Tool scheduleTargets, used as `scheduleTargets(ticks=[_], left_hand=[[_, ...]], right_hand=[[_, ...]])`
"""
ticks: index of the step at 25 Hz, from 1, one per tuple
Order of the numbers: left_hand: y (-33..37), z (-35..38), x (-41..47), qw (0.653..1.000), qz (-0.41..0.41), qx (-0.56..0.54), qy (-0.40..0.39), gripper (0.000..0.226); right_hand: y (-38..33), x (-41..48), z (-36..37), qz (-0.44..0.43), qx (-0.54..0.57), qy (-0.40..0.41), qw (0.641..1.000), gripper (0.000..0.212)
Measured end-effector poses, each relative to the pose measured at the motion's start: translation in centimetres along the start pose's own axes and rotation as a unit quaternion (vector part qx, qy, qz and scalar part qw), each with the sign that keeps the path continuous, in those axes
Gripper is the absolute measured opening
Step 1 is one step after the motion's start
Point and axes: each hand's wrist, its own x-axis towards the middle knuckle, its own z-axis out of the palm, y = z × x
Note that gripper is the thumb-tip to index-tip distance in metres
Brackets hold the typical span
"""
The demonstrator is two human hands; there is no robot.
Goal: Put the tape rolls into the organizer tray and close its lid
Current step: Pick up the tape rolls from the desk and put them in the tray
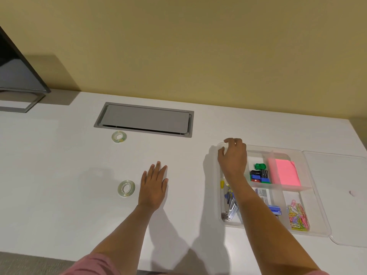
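Two clear tape rolls lie flat on the white desk: one tape roll (126,188) just left of my left hand (154,185), the other tape roll (119,136) farther back near the grey hatch. My left hand rests flat on the desk, fingers apart, holding nothing. The clear organizer tray (315,205) stands at the right with its clear lid (345,195) folded open to the right, flat on the desk. My right hand (233,157) hovers over the tray's far left corner, fingers curled and apart, with nothing in it.
The tray's compartments hold a stapler (228,203), a pink sticky-note pad (284,171), coloured paper clips (297,217), small clips (259,174) and staple boxes (275,209). A grey cable hatch (145,120) is set into the desk. A dark monitor (17,72) stands at the back left.
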Motion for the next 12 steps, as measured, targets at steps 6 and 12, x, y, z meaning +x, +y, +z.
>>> scheduleTargets(ticks=[6, 12], left_hand=[[0.1, -0.2, 1.8, 1.0, -0.012, 0.011, -0.001, 0.05], [-0.1, 0.0, 3.9, 0.999, 0.003, 0.021, 0.031, 0.051]], right_hand=[[-4.8, 1.7, 2.1, -0.093, -0.007, -0.047, 0.995, 0.032], [-10.1, 2.3, 6.3, -0.138, 0.016, -0.15, 0.979, 0.041]])
